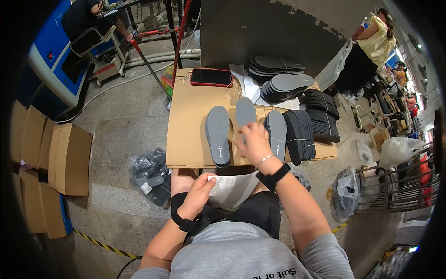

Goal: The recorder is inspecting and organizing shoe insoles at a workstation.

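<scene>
My left hand (197, 195) is closed on the edge of a thin, whitish sheet of paper (230, 188) with rows of faint marks, spread over my lap. Ahead of it, above the cardboard, my right hand (254, 145) has its fingers curled at the lower part of a grey insole (245, 110); they are slightly blurred and cover that end. Left of this insole lies a small pile of grey insoles (218, 135). On the right side is a string-tied bundle of grey insoles (277, 130), touching a dark bundle of insoles (299, 137).
A phone in a red case (211, 77) lies at the cardboard tabletop's (186, 135) far edge. More insole stacks (285, 86) stand at the back right, before a dark panel (260, 37). Cartons (69, 158) and a black plastic bag (151, 176) are at left, a metal rack (395, 186) at right.
</scene>
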`<act>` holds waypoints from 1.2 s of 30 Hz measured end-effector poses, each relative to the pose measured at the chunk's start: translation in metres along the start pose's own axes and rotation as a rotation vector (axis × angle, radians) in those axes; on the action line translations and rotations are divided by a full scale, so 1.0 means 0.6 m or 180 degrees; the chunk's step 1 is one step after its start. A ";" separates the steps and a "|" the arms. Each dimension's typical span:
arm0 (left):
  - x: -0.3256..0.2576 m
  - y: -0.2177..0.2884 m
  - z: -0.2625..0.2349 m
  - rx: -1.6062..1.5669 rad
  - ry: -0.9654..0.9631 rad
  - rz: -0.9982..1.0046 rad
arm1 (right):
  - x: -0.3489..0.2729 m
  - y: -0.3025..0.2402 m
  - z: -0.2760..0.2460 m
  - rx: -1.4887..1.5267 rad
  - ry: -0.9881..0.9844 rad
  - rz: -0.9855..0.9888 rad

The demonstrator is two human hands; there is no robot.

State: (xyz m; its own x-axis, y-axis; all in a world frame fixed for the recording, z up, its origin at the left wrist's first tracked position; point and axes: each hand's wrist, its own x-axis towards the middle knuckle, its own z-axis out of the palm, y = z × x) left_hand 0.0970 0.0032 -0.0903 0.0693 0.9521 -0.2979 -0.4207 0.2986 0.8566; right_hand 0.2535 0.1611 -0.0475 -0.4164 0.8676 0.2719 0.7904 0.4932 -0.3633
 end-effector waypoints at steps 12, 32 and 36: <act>0.008 0.005 0.013 -0.0465 0.0335 -0.0115 | -0.133 -0.064 0.001 0.0820 0.0090 -0.1076; 0.014 0.007 0.028 0.1956 0.0103 0.0803 | 0.064 -0.008 0.042 0.1581 -0.1925 -0.0607; 0.013 0.011 0.027 0.2033 0.0124 0.0798 | 0.064 -0.017 0.049 0.1507 -0.2025 -0.0551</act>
State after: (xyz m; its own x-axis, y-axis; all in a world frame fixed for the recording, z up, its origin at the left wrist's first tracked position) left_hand 0.1095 0.0136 -0.0801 0.0019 0.9980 -0.0630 0.1969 0.0614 0.9785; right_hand 0.2164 0.1911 -0.0596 -0.8037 0.5763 -0.1482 0.4767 0.4747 -0.7399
